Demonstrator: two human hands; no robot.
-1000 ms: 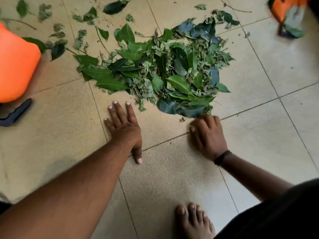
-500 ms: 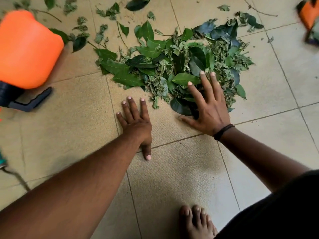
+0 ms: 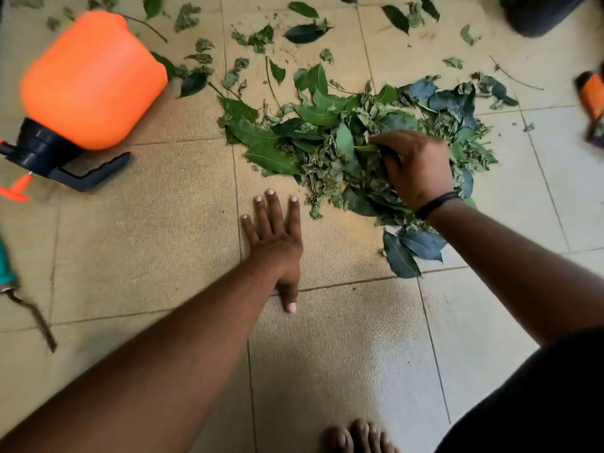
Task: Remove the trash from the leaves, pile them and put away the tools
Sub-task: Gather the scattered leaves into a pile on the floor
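Right, far left edge I see a teal-handled tool (image 3: 6, 276), then an orange sprayer (image 3: 93, 81) on its side, upper left. Center: my left hand (image 3: 277, 246) lies flat on the floor tile (image 3: 147, 243), fingers straight, holding nothing. Right of center, my right hand (image 3: 416, 165) grips leaves in the leaf pile (image 3: 313, 142).

Black wristband (image 3: 436, 204) — bare feet (image 3: 358, 436)
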